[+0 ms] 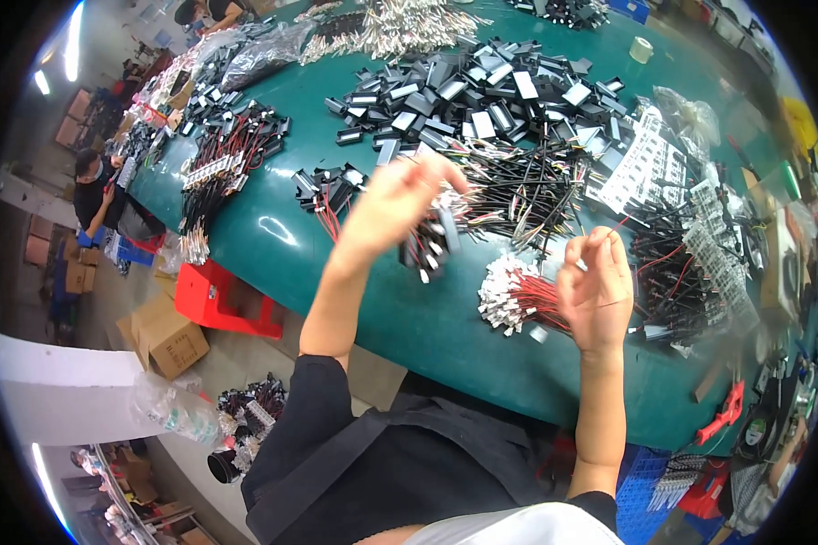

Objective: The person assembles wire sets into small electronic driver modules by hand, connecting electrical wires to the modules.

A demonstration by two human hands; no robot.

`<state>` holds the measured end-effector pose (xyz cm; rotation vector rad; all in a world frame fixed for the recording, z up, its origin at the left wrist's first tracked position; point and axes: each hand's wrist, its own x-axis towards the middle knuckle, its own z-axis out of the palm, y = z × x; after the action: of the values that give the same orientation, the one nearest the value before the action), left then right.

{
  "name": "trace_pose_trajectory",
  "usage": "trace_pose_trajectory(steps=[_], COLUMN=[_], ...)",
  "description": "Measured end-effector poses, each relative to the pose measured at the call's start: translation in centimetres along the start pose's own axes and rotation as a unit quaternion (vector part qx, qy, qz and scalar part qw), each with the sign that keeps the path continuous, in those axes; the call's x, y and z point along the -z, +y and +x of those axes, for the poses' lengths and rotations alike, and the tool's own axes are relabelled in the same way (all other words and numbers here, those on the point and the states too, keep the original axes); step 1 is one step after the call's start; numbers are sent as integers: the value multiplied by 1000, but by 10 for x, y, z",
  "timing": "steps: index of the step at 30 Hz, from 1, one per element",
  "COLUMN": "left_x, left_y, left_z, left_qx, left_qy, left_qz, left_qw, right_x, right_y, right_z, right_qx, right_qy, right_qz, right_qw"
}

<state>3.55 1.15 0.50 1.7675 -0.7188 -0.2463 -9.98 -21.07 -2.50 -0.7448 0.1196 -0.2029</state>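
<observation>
My left hand [395, 204] is raised over the table beside a heap of black cables [527, 195] with stripped, coloured ends. Its fingers bend inward and are blurred, so what they hold, if anything, is unclear. Just below that hand sits a blurred cluster of dark housings with white tips [430, 250]. My right hand [600, 295] is closed, palm up, with its fingertips pinched around a thin red wire [620, 222]. Close to its thumb side lies a bundle of red wires [538, 298] ending in white connectors [502, 289].
Dark rectangular housings [482, 86] are piled at the far middle. White plastic strips [645, 168] and more black cables [668, 263] lie on the right. Wired housings [232, 150] stand at the left. A red stool [214, 295] is beside the table; a co-worker [95, 191] is at far left.
</observation>
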Motion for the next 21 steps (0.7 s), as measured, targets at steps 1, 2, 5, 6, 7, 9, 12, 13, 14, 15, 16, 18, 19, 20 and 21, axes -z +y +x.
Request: trace_pose_trajectory(steps=[1, 2, 5, 6, 7, 9, 12, 13, 14, 15, 16, 18, 19, 20, 21], left_x=[16, 29, 71, 90, 106, 141, 185, 205, 223, 236, 248, 262, 276, 261, 259], left_y=[5, 9, 19, 22, 27, 31, 29, 16, 1, -18, -34, -56, -71, -68, -68], left_z=[3, 7, 29, 36, 42, 49, 45, 48, 49, 54, 55, 57, 54, 56, 54], left_qx=[11, 22, -3, -7, -4, 31, 44, 27, 4, -3, -8, 16, -22, -5, -21], left_qy=[28, 56, 131, 146, 161, 169, 223, 249, 265, 284, 305, 274, 264, 254, 232], left_qz=[-81, -163, -187, -168, -111, -31, 128, 196, 279, 342, 405, 443, 435, 420, 404], left_qw=[996, 985, 974, 975, 981, 985, 965, 948, 923, 896, 862, 853, 860, 871, 885], right_x=[5, 9, 11, 12, 16, 12, 19, 20, 21, 24, 26, 27, 25, 27, 29], right_y=[-2, -3, -5, -6, -9, -10, -9, -9, -7, -6, -5, -4, -3, -2, -1], right_z=[0, 2, 3, 4, 4, 3, 4, 5, 6, 6, 8, 7, 8, 8, 7], right_qx=[-14, -16, -12, -19, -22, -27, -24, -16, -10, -7, -5, -13, -23, -19, -12], right_qy=[-2, -7, -21, -32, -39, -26, -19, -22, -17, -19, -25, -38, -47, -48, -44], right_qz=[-13, -11, -205, -202, -245, -292, -260, -244, -234, -234, -234, -238, -242, -245, -265], right_qw=[1000, 1000, 978, 979, 968, 956, 965, 969, 972, 972, 972, 971, 969, 968, 963])
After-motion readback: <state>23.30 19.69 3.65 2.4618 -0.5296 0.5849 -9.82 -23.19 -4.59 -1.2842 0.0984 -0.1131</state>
